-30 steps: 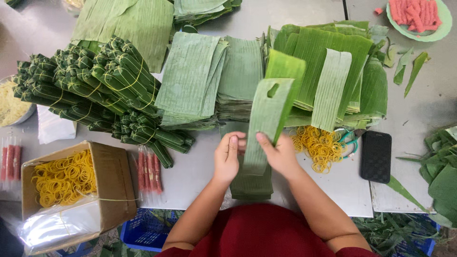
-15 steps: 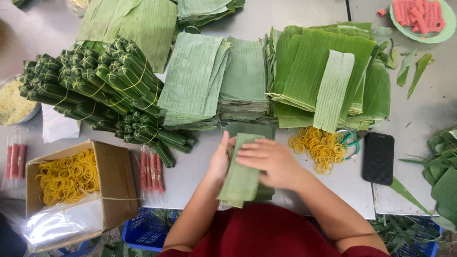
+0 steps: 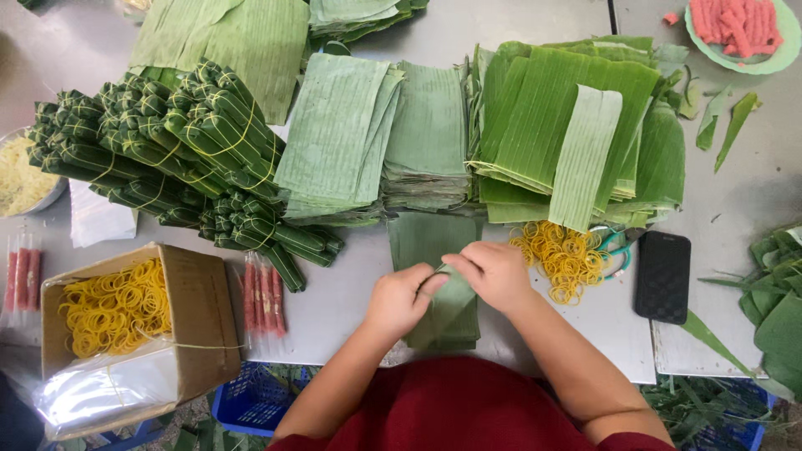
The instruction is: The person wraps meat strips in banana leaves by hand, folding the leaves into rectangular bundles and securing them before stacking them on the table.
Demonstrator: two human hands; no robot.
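Note:
My left hand [image 3: 399,299] and my right hand [image 3: 493,272] meet over a strip of green banana leaf [image 3: 451,301], both pinching and folding it at the table's front edge. The strip lies on a small stack of cut leaf pieces [image 3: 430,242]. Just right of my right hand sits a loose pile of yellow rubber bands [image 3: 561,257]. Left of my left hand lie a few packets of pink sausage sticks [image 3: 262,294].
Stacks of cut banana leaves [image 3: 576,125] and paler leaf sheets [image 3: 342,134] fill the back. Wrapped leaf bundles [image 3: 167,159] are piled at left. A cardboard box of rubber bands [image 3: 117,309], a black phone [image 3: 662,276], and a green plate of pink sausages [image 3: 739,25] are around.
The long leaf strip that stood raised between my hands has come down onto the stack and been folded shorter. Both hands closed in together over it.

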